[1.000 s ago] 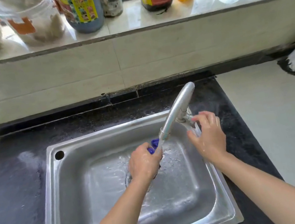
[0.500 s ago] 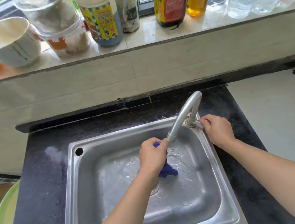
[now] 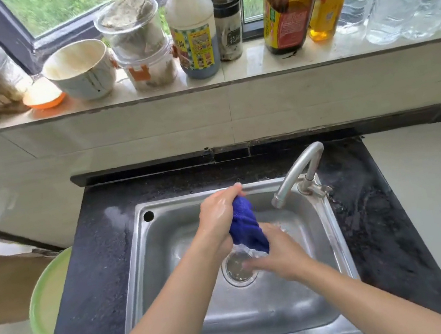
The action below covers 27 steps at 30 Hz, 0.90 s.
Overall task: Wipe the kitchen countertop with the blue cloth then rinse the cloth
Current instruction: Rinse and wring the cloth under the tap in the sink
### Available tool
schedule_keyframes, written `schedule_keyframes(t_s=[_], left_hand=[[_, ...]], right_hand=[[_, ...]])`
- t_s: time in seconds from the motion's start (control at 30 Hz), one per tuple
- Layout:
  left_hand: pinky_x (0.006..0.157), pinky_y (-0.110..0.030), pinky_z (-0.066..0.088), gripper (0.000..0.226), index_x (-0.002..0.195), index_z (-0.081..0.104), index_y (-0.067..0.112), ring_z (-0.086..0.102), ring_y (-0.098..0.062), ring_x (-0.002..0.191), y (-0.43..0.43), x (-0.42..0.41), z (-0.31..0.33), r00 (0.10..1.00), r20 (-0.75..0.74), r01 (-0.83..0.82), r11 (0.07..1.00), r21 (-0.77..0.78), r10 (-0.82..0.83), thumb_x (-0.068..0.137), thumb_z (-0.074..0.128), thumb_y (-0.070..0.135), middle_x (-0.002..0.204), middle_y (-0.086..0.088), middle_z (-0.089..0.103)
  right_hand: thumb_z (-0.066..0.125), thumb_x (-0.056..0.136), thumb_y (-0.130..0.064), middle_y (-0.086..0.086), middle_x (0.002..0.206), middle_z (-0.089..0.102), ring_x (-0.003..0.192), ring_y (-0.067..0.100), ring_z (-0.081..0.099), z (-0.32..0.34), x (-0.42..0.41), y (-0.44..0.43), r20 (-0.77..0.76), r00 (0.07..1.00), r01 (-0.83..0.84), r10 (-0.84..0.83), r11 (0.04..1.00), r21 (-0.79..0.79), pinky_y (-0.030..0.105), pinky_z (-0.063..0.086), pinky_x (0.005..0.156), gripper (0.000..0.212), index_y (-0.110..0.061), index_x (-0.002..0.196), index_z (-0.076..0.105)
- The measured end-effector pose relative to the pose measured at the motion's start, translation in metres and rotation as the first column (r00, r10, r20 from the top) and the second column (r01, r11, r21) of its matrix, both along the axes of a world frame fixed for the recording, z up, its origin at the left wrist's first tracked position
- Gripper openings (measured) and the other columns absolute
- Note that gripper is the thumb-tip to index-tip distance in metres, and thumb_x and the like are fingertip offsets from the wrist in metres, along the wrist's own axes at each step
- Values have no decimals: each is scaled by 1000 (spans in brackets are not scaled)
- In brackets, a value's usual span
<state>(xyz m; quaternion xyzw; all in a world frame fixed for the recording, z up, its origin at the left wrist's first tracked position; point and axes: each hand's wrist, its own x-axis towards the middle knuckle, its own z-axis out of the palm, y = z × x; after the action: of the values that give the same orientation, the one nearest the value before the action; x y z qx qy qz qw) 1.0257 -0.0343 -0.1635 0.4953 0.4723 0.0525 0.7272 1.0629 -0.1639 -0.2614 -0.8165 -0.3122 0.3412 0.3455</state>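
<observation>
Both hands are over the steel sink (image 3: 341,251), which is set in the dark speckled bench (image 3: 97,275). The left hand (image 3: 218,213) is clenched around the top of the blue cloth (image 3: 245,226) and holds it up above the basin. The cloth hangs down from this fist as a bunched roll. The right hand (image 3: 279,253) grasps the lower end of the cloth, with the fingers spread and pointing to the left, just over the round drain (image 3: 235,269). The lower end of the cloth and the fingers there look wet and shiny; this part is a little blurred.

The tap (image 3: 296,174) stands at the back right corner of the sink, and its spout curves down toward the basin, to the right of the cloth and not touching it. I cannot tell if water runs from it.

Behind the bench, a windowsill (image 3: 255,70) carries a white bowl (image 3: 80,70), plastic tubs (image 3: 144,51), and several bottles (image 3: 288,4). At the left of the bench, a green basin (image 3: 48,294) is partly seen.
</observation>
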Motion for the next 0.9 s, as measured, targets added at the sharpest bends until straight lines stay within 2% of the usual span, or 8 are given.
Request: schedule_keyframes(t_s=[0.2,0.27,0.37,0.5,0.6,0.7,0.77,0.9], left_hand=[[68,-31,44,7,92,66,17,57,-19,81,64,-55,-41,978,-149,-121,979,162,146,90,62,23,97,-5,64],[80,-37,42,22,110,60,18,51,-24,95,71,-73,-60,945,-303,-84,987,137,122,91,61,29,114,-3,59],[87,-50,43,46,121,49,12,52,-34,105,59,-91,-75,908,-413,-20,980,-198,-65,92,53,48,118,-10,53],[82,-59,46,68,109,50,2,56,-44,109,32,-88,-96,964,-231,-49,762,-645,-134,89,42,66,116,-23,57],[82,-54,51,64,101,57,4,63,-40,92,26,-74,-115,991,-132,-118,647,-753,27,84,52,66,104,-20,63],[67,-39,57,31,88,55,8,63,-30,71,31,-61,-121,972,-168,-234,738,-633,164,84,70,34,87,-15,64],[59,-35,55,14,86,59,6,64,-28,68,33,-58,-114,972,-150,-235,804,-547,182,84,70,15,84,-15,66],[75,-42,55,18,99,67,-3,69,-32,87,31,-56,-81,978,73,-101,752,-651,194,86,66,9,101,-21,70]], right_hand=[[58,72,-29,-4,66,58,64,18,52,22,5,27,141,988,74,-63,995,-69,36,41,60,13,-19,74,48],[59,76,-23,-6,64,51,60,14,45,31,2,37,156,987,43,-33,997,-63,30,34,55,18,-24,70,42],[60,77,-22,-4,71,49,68,21,43,36,-6,53,255,964,-48,81,990,-133,32,26,58,20,-22,72,41],[61,78,-20,-2,80,51,73,20,45,27,-25,50,312,943,-83,114,990,-112,25,28,59,13,-18,82,49],[60,72,-22,-2,87,60,79,18,55,29,-42,34,232,966,-121,112,992,24,29,44,73,22,-17,94,60],[63,74,-24,-2,88,62,83,18,58,33,-57,14,119,987,-121,108,987,104,30,48,77,22,-20,95,64],[69,76,-20,6,88,67,84,20,64,39,-56,3,-127,987,116,-95,979,170,31,51,78,21,-12,94,66],[55,92,-7,8,90,71,82,20,66,46,-30,-4,-640,599,667,-481,742,66,35,54,78,12,-5,96,67]])
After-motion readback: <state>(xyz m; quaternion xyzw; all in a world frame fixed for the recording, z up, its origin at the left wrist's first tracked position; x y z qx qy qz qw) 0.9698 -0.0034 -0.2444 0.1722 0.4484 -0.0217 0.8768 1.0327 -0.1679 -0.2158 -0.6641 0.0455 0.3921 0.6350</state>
